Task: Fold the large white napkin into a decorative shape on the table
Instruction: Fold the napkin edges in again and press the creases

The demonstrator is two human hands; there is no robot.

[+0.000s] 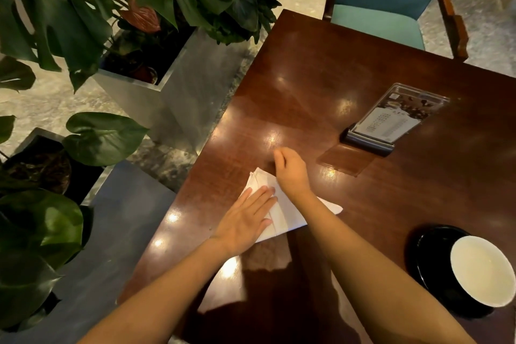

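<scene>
the left hand (245, 220) is lying flat, fingers released, pinning the napkin (282, 212) while the right hand (290, 173), loosely curled and grasping nothing visible, is creasing its far edge; press firmly along the fold.

Bare wooden table (321, 70) lies open beyond the hands, toward the far edge. To the right stand obstacles: an upright menu holder (391, 120) (tilted back) and, nearer, a white bowl (481, 271) on a black saucer (430, 254). Leafy planters (156, 86) crowd the table's left edge.
</scene>
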